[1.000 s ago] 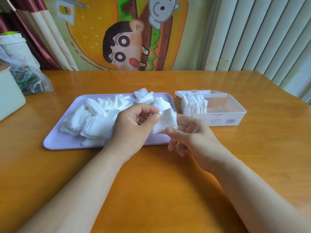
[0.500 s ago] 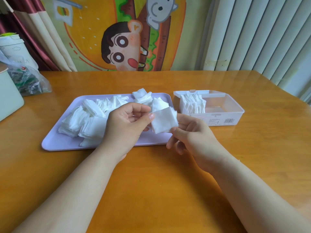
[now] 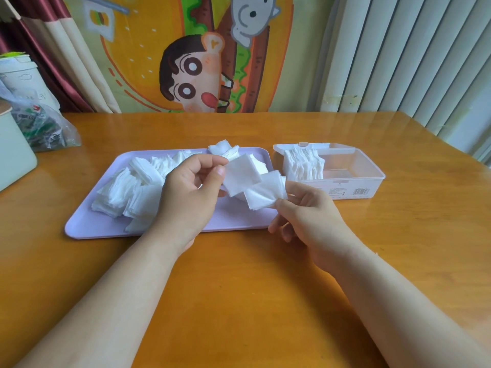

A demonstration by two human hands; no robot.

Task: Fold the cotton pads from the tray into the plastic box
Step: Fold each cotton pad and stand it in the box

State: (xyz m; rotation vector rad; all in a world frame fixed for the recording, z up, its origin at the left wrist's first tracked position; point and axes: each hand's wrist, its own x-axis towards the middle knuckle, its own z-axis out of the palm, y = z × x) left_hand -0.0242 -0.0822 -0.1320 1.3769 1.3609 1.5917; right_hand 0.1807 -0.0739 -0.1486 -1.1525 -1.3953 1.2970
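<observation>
left grip (image 3: pixel 191 189) pinching one cotton pad (image 3: pixel 243 173), right grip (image 3: pixel 310 216) pinching second pad (image 3: pixel 265 197) by its corner, mid-frame. thin pinch, could slip onto tray (image 3: pixel 93 224).

The left hand (image 3: pixel 190 192) pinches one white cotton pad (image 3: pixel 240 174) at its left edge; the right hand (image 3: pixel 309 213) pinches a second pad (image 3: pixel 265 193) just below it. Behind both hands sit the lilac tray (image 3: pixel 87 224) and clear plastic box (image 3: pixel 372 179).
</observation>
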